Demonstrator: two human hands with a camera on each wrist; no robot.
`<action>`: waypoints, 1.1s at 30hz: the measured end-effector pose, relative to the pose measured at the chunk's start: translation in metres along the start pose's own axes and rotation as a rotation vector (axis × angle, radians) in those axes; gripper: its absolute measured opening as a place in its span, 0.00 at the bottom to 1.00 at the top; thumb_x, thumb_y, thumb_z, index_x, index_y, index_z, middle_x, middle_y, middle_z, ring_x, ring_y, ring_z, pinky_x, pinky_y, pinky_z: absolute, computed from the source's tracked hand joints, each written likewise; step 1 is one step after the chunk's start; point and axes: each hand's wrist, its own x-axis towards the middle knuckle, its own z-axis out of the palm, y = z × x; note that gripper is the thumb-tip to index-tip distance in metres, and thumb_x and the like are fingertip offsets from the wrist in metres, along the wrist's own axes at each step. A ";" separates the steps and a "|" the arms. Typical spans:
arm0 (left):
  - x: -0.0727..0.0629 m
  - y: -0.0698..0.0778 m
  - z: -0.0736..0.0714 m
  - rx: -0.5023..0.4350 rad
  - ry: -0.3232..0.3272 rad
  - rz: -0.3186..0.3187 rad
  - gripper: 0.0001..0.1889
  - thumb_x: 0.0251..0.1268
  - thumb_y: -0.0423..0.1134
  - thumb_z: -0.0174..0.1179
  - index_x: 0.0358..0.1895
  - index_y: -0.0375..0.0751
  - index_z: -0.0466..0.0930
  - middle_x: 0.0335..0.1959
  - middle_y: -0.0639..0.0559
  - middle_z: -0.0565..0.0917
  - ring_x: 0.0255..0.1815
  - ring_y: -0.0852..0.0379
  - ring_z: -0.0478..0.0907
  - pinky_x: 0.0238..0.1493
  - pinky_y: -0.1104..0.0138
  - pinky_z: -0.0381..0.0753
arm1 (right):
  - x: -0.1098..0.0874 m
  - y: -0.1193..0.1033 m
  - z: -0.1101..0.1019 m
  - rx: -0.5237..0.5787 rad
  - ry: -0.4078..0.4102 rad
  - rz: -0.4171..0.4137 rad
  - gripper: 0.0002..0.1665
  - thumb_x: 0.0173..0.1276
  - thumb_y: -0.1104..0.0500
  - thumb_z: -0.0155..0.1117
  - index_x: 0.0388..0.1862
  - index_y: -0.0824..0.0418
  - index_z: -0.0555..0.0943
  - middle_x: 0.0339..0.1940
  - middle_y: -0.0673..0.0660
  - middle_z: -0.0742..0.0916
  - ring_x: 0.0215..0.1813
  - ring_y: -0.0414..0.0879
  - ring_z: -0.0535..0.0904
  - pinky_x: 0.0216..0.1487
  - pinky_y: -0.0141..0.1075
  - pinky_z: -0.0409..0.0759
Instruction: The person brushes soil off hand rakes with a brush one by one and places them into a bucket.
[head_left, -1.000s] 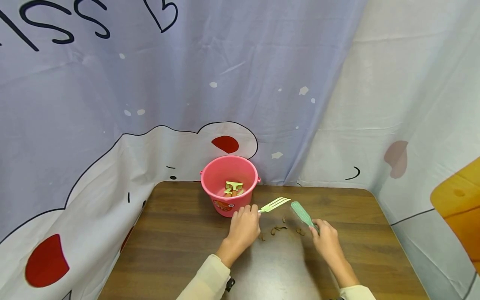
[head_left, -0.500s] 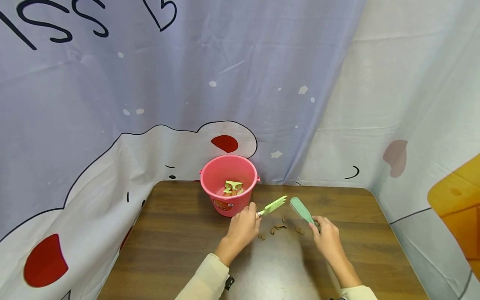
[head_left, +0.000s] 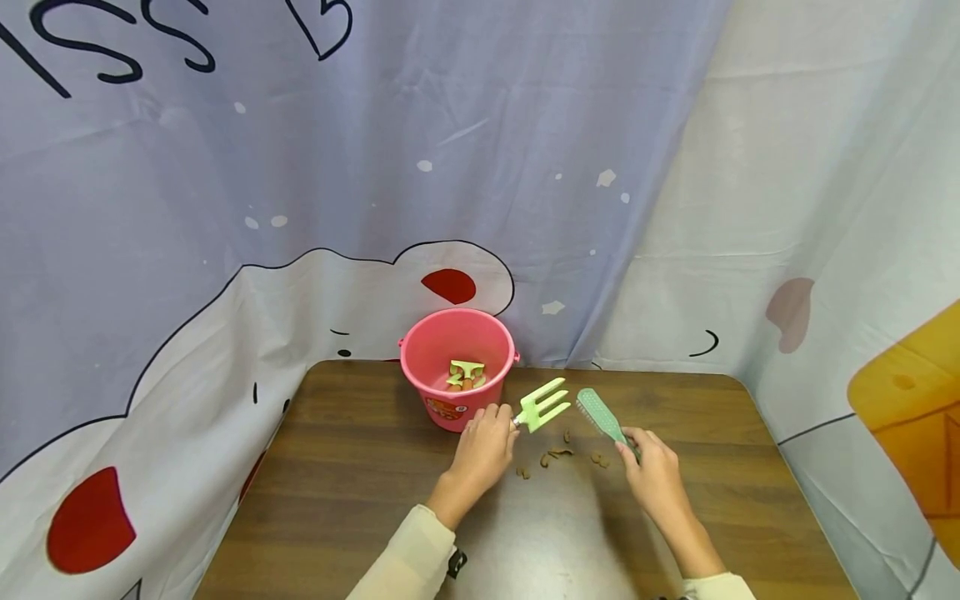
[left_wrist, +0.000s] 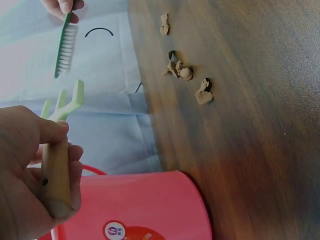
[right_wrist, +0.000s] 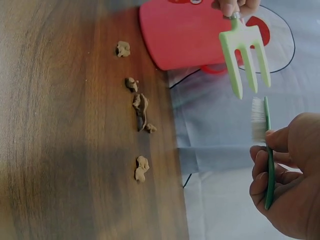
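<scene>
My left hand (head_left: 483,446) grips the wooden handle (left_wrist: 56,175) of a small light-green garden fork (head_left: 542,405), its three tines pointing right. In my right hand (head_left: 655,467) is a green brush (head_left: 600,413) with white bristles (right_wrist: 258,120), held by its handle. The brush head is close to the fork's tines, above the table. Below both tools, several brown crumbly clumps (head_left: 557,455) lie on the wood. Just left of the fork stands a pink bucket (head_left: 459,350), with light-green tool heads (head_left: 467,372) inside it.
The brown wooden table (head_left: 360,483) has rounded far corners. Behind it hangs a printed curtain (head_left: 480,150), right against the far edge and close to the bucket. A yellow-orange shape (head_left: 918,408) shows at the far right.
The fork has turned in my left hand, from tines seen flat to edge-on to spread toward the camera. The brush has risen slightly and shifted left. The clumps and bucket stay put.
</scene>
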 end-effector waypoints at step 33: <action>-0.001 0.007 0.008 0.226 0.000 0.045 0.11 0.57 0.38 0.71 0.41 0.46 0.81 0.33 0.51 0.84 0.39 0.49 0.78 0.37 0.57 0.70 | -0.004 -0.057 0.025 0.033 -0.116 -0.118 0.13 0.65 0.70 0.71 0.48 0.72 0.84 0.37 0.61 0.87 0.34 0.44 0.82 0.32 0.31 0.82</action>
